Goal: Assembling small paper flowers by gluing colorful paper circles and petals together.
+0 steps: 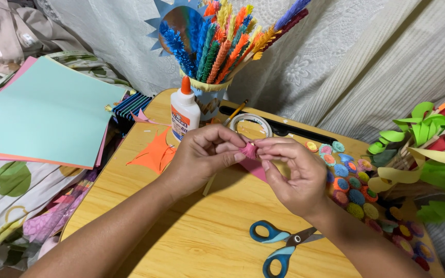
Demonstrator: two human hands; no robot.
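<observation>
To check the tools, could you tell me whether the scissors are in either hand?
No, the blue-handled scissors lie on the wooden table, apart from both hands.

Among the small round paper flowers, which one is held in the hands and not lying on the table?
The pink paper flower, pinched between the left hand and right hand. The other paper flowers lie on the table at the right.

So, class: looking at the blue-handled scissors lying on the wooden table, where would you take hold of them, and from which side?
Probably by the two blue handle loops, coming from above on the near-left side. The scissors lie flat and partly open, loops toward the person and blades pointing right, close under the right hand's forearm. The loops are clear of other things and keep fingers off the blades.
</observation>
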